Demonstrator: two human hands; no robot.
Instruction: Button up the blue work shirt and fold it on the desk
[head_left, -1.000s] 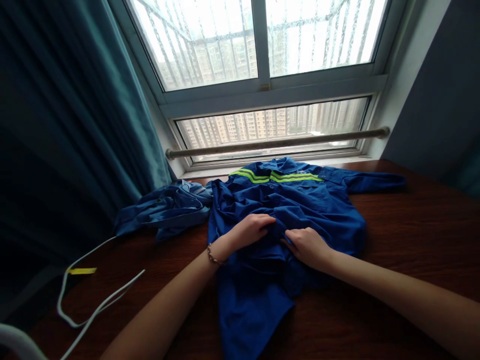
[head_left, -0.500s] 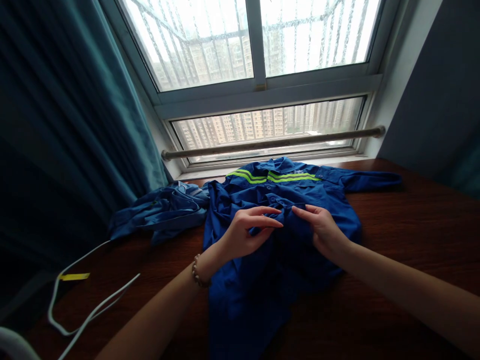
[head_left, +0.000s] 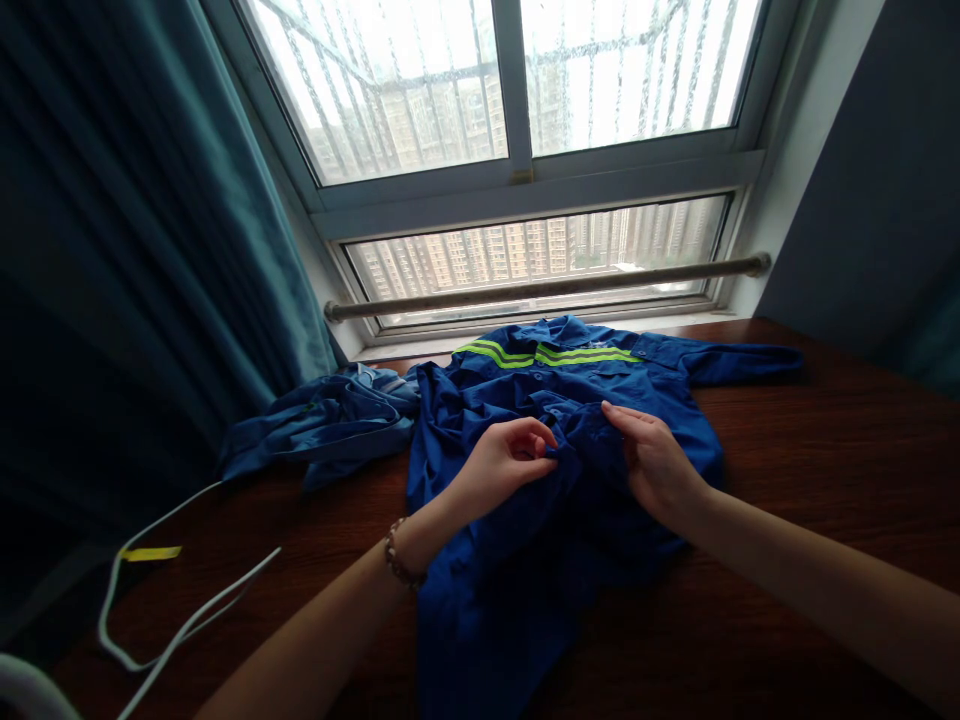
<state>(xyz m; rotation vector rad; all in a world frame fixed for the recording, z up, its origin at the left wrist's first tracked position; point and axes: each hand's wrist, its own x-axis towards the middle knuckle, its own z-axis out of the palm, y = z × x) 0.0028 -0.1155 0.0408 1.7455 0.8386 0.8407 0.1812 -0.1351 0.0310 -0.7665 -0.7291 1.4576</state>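
Observation:
A blue work jacket (head_left: 637, 385) with yellow-green stripes across the chest lies front up on the dark wooden table, its collar toward the window and one sleeve stretched to the right. At the middle of its front, my left hand (head_left: 510, 460) has its fingers curled and closed on the fabric near the button edge. A beaded bracelet circles that wrist. My right hand (head_left: 656, 460) pinches a raised fold of the jacket between thumb and forefinger, a little to the right. The fingers' undersides and the cloth inside them are partly hidden.
Another crumpled blue garment (head_left: 330, 425) lies left of the jacket. A white cable (head_left: 184, 630) with a yellow tag (head_left: 152, 553) loops at the lower left of the table (head_left: 810, 470). A metal rail (head_left: 555, 290) crosses before the window, and a curtain (head_left: 247, 250) hangs at left.
My left hand's fingers have gone from extended to curled in. My right hand has shifted slightly right and up, apart from the left, and the cloth between them is pulled higher.

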